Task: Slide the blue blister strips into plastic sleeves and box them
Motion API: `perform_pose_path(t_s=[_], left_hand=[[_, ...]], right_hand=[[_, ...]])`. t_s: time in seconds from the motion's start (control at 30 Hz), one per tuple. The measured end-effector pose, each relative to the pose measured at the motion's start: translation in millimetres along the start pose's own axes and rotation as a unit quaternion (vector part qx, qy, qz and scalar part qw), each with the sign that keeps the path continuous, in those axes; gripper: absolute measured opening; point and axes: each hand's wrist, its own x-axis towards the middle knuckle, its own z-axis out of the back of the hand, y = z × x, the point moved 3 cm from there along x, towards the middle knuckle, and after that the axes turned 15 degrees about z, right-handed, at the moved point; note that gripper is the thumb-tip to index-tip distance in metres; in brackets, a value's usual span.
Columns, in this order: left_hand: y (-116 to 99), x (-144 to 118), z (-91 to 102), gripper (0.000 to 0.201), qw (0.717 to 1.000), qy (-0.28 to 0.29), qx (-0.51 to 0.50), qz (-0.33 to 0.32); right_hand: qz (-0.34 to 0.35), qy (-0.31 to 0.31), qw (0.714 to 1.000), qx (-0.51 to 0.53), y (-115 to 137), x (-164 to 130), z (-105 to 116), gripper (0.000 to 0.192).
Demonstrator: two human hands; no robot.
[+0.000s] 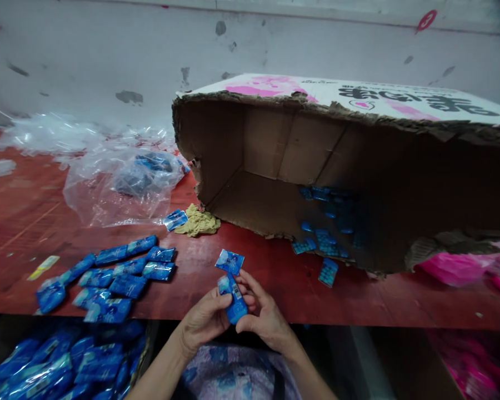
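hands meet over the near edge of the red worktop (275,278), both closed on blue sachets. left hand (204,319) has its fingers (223,303) pinched on a sachet (233,294) standing upright, a white barcode panel showing on it; right hand (266,316) curls round the same sachet from the other side, fingertips touching it. a second sachet (230,261) sticks up just above, seemingly held with the first.

these look light, thin and limp, with a glossy film likely slippery, so a pinch at the sealed edge should hold best; pressure on the middle may crease it.

a pile of sachets (112,278) lies toward the near left edge, more fill a bin (66,361) below. a torn box (316,172) lies on its side at the right, with loose sachets spilling out. black and pink print on its top is too skewed to read. a clear bag (120,183) sits at the far left; a red tag on the wall (426,20) seems to read 3.
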Motion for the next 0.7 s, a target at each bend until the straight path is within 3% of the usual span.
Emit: perform_pose_path(t_s=[0.3,0.43,0.57,0.7], left_hand=[[7,4,-10.0,0.023,0.997,-0.039,-0.030,-0.060],[11,6,-12.1,0.018,0.995,-0.072,-0.043,-0.058],[7,2,-16.4,0.019,0.996,-0.054,-0.048,-0.061],[4,-2,-17.2,0.020,0.997,-0.039,-0.020,-0.065]], right_hand=[[0.031,-0.042,0.998,0.019,-17,-1,0,0.074],[0.025,-0.043,0.999,-0.001,-14,0,3,0.068],[-0.007,-0.020,0.999,0.044,-8,5,7,0.064],[0.006,-0.030,0.999,0.039,-6,9,9,0.060]])
